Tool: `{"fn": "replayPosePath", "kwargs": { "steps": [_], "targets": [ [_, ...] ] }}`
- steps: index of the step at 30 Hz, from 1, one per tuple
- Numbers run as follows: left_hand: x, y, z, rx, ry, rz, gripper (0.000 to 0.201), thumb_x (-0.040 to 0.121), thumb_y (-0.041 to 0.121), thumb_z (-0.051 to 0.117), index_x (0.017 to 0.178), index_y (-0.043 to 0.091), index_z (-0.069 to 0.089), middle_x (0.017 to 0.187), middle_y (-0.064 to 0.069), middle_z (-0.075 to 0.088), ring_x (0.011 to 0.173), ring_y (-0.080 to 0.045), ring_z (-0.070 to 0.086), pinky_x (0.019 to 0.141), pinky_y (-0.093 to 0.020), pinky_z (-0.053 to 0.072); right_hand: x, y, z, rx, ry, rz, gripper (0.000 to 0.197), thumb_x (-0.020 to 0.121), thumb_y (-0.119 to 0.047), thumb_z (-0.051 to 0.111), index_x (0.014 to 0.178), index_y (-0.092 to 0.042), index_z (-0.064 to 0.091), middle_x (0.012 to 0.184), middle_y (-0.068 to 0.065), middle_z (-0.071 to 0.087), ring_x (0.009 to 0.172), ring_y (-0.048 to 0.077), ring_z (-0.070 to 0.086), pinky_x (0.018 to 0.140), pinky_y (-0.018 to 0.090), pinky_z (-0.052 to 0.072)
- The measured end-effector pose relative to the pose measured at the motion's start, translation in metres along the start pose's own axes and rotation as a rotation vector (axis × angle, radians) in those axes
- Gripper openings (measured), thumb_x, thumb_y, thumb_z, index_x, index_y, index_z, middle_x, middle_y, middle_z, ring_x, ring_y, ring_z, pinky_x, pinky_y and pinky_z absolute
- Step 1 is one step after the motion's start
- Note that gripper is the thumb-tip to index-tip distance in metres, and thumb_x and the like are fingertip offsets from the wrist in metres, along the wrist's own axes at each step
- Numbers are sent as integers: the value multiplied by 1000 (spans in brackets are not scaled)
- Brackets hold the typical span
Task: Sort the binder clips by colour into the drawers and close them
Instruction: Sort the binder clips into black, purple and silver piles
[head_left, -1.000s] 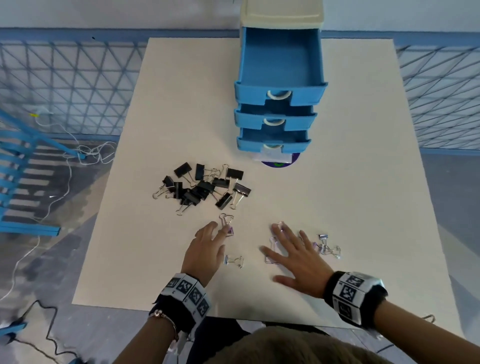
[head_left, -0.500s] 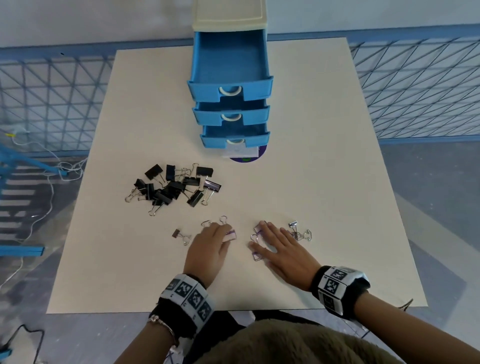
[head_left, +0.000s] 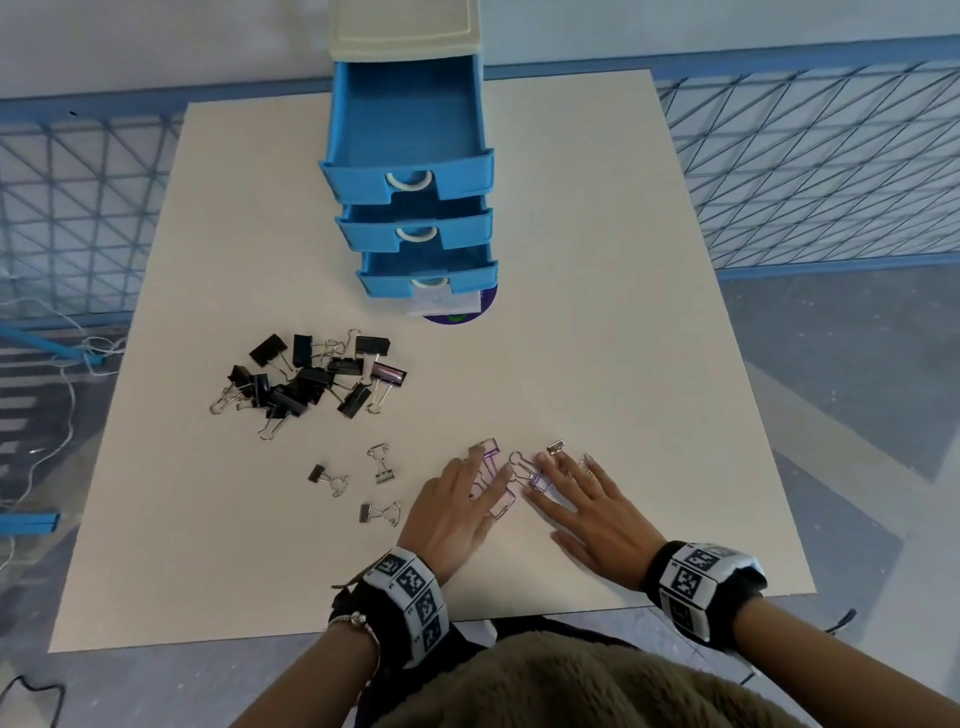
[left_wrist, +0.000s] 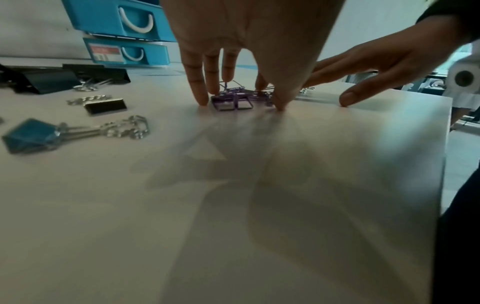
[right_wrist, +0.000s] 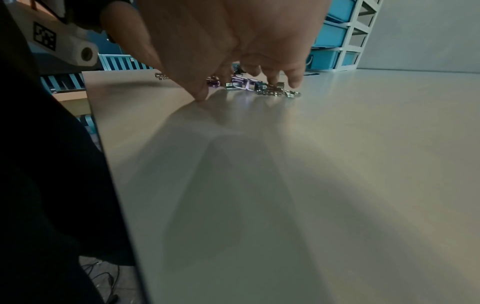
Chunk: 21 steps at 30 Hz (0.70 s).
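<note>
A blue drawer unit (head_left: 410, 171) stands at the table's far middle with all three drawers pulled open. A pile of black binder clips (head_left: 306, 379) lies left of centre. Three silver clips (head_left: 382, 465) lie loose nearer me. Purple clips (head_left: 493, 467) (left_wrist: 231, 101) (right_wrist: 244, 85) sit bunched between my hands near the front edge. My left hand (head_left: 462, 499) (left_wrist: 241, 61) lies flat with straight fingers touching them from the left. My right hand (head_left: 576, 499) (right_wrist: 246, 51) lies flat with spread fingers over clips on the right, including a silver one (head_left: 556, 447).
The pale table (head_left: 597, 338) ends just before my wrists. A purple disc (head_left: 457, 312) and a label lie under the lowest drawer. Blue mesh fencing (head_left: 805, 166) surrounds the table. Cables (head_left: 67, 353) trail on the floor at left.
Both hands have slid the purple clips together, so the hands are now close side by side. Silver clips stay behind on the left. The head view has shifted.
</note>
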<state>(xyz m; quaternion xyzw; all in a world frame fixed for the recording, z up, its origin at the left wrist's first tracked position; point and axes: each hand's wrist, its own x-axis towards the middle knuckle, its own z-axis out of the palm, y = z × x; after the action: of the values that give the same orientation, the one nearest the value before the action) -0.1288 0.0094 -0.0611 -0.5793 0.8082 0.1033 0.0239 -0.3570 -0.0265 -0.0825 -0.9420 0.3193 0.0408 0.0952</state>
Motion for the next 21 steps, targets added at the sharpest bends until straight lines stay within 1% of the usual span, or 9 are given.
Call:
{"fn": "replayPosePath", "kwargs": {
  "steps": [2,4,7,8,12,15,17,19,21],
  "targets": [
    [5,-1,-2,5,-29,-10,50,71,34,64,119,22,55,122,-16,59,92,-26,61,50,-27,52,-3,-1,1,-1,6,8,57,86,-37,35,141,-23,28,150,9,29,137,32,25,109,46,14],
    [10,-3,-2,1,-41,-36,60,56,27,81,112,20,59,120,-13,60,90,-24,59,43,-24,49,-6,0,2,-14,1,22,57,85,-37,35,140,-22,31,148,8,35,136,29,28,108,46,16],
    [17,-10,3,1,-24,-78,77,42,13,88,112,18,57,122,-11,48,93,-22,42,36,-21,43,-11,1,0,-15,-6,24,55,85,-36,35,138,-21,35,146,9,40,135,29,33,106,46,20],
    [20,-12,3,-4,-25,-85,77,40,12,89,111,18,58,121,-11,50,93,-22,42,35,-21,43,-12,1,0,-21,-9,23,55,84,-36,35,137,-21,36,145,9,42,134,29,38,105,46,22],
    [38,-19,-5,-30,-5,-77,61,45,17,90,101,17,66,110,-9,66,89,-24,61,33,-21,45,-18,4,0,-44,0,13,54,84,-33,37,137,-22,37,145,11,42,132,28,42,104,48,24],
    [53,-24,-11,-67,61,-58,42,60,22,82,98,13,66,111,-12,66,90,-23,53,42,-25,53,-22,4,-2,-37,18,35,52,85,-32,38,136,-26,37,146,13,40,132,29,42,107,50,37],
    [57,-23,-14,-105,106,-36,26,77,26,58,99,12,63,116,-14,62,92,-24,52,57,-31,56,-24,4,-6,-10,30,62,51,85,-30,39,136,-29,37,146,16,38,131,30,43,102,51,42],
    [56,-11,-18,-128,148,11,31,80,27,41,98,14,62,113,-11,63,93,-24,58,65,-31,56,-25,4,-7,5,41,79,50,85,-28,39,135,-31,37,145,20,37,131,33,43,101,52,42],
    [52,8,-17,-165,194,125,32,79,25,40,96,13,64,108,-8,65,95,-18,54,70,-29,53,-26,3,-7,12,48,88,50,85,-28,39,135,-31,38,145,23,37,130,34,44,100,51,42]
  ]
}}
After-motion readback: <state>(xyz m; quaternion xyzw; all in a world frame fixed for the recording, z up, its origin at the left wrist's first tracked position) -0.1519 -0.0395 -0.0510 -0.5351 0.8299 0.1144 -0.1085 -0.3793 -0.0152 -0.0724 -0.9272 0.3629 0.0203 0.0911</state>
